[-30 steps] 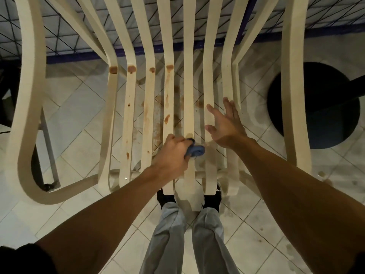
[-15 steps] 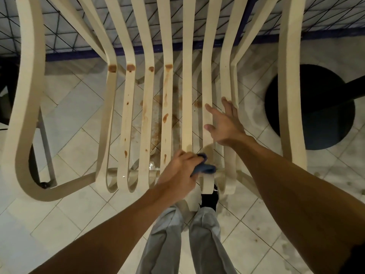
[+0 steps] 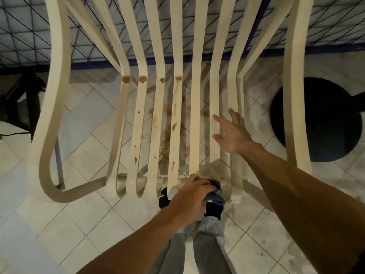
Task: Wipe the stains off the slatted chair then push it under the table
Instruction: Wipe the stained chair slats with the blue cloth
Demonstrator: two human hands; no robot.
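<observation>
A cream slatted chair fills the view from above. Brown stains dot its left and middle slats, with round blotches where the seat bends into the back. My left hand grips a blue cloth at the front ends of the middle slats. My right hand rests flat on the right-hand slats, fingers spread, holding nothing.
A dark round table base stands on the floor to the right of the chair. A tiled wall with a dark blue skirting runs behind. Brown drips mark the pale floor tiles under the seat. My feet stand at the chair's front edge.
My left hand has drawn the cloth along the middle slats toward me, from mid-seat to the front edge. My right hand has stayed on the right slats.
</observation>
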